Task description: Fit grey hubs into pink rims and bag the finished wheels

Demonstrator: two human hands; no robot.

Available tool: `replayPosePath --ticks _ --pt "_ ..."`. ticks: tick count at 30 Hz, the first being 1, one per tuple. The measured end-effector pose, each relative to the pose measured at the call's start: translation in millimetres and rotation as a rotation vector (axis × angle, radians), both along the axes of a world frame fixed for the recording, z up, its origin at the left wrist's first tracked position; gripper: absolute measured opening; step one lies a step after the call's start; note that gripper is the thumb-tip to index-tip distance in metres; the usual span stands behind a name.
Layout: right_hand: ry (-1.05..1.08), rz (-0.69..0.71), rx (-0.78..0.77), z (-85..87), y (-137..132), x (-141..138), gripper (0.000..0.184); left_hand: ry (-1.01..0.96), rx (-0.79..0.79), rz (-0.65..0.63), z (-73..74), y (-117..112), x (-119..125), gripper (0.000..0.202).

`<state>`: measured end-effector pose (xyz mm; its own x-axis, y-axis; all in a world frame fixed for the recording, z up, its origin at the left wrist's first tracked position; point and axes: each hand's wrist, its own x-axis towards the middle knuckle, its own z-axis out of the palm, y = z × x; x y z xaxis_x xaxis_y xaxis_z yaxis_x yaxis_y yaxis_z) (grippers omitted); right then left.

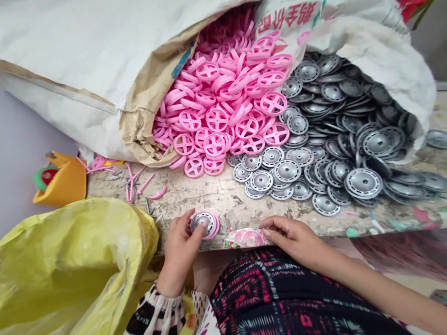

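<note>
My left hand [180, 247] is closed around a toy wheel [204, 225], a silver disc lying on a pink ring, with the thumb pressed on top. It rests on the worn tabletop near the front edge. My right hand [292, 237] has its fingers curled together at the table edge. Its fingertips meet the flat pink round pieces [248, 237], which look like stickers; what is between the fingers is hidden. Behind the hands spreads a heap of pink spoked wheels [218, 120]. To its right lies a pile of silver-grey discs [287, 170].
A large white sack [62, 57] spills the pink wheels, and another white sack [383, 51] the discs. A yellow bag [131, 227] gapes at the left below table height. Pink scraps and metal pins [147, 206] lie near an orange container [66, 178].
</note>
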<state>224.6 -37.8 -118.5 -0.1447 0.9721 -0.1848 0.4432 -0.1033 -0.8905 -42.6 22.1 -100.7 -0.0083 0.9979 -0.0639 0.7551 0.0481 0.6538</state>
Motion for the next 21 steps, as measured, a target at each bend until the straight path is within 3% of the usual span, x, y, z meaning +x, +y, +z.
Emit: replayPosePath --ticks 3,6,14,18,21 --pt "-0.001 0.005 0.005 0.3 0.8 -0.2 0.026 0.180 0.036 -0.111 3.8 -4.8 7.2 0.072" --pt "-0.011 0.012 0.016 1.2 1.5 0.1 0.025 0.299 0.068 -0.176 4.1 -6.8 14.4 0.065" --pt "-0.035 0.038 0.026 2.7 2.0 0.6 0.025 0.492 0.164 -0.163 5.1 8.8 9.8 0.058" --pt "-0.039 0.042 0.020 3.4 2.9 0.3 0.026 0.504 0.143 -0.238 4.0 15.4 3.6 0.059" --pt "-0.055 0.065 0.022 3.3 4.2 0.6 0.026 0.474 0.210 -0.259 5.7 24.5 2.3 0.065"
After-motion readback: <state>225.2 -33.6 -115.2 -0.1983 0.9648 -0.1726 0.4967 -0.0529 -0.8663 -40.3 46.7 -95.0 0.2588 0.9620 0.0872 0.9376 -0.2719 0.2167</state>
